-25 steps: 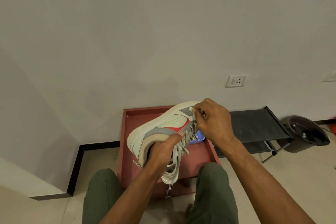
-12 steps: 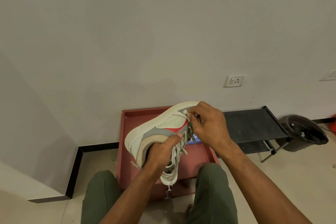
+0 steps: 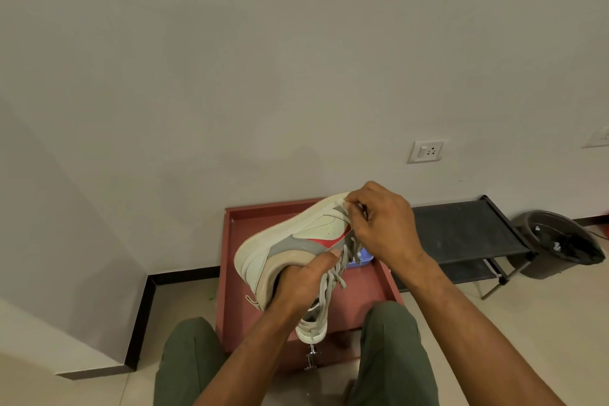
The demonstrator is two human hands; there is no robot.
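Red tray (image 3: 240, 227) beneath the sneaker (image 3: 296, 237); left hand (image 3: 301, 287) grips its collar, right hand (image 3: 385, 227) pinches the lace (image 3: 336, 273) near its toe end: draw slack evenly, holding the sneaker steady

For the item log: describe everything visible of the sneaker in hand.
The sneaker is off-white and leather-like, with grey panels, a red side mark, a tan padded collar and a thick pale sole. It is held in the air on its side over a red tray, toe pointing away. Its grey laces hang loose. The left hand grips the collar; the right hand pinches the laces near the toe.
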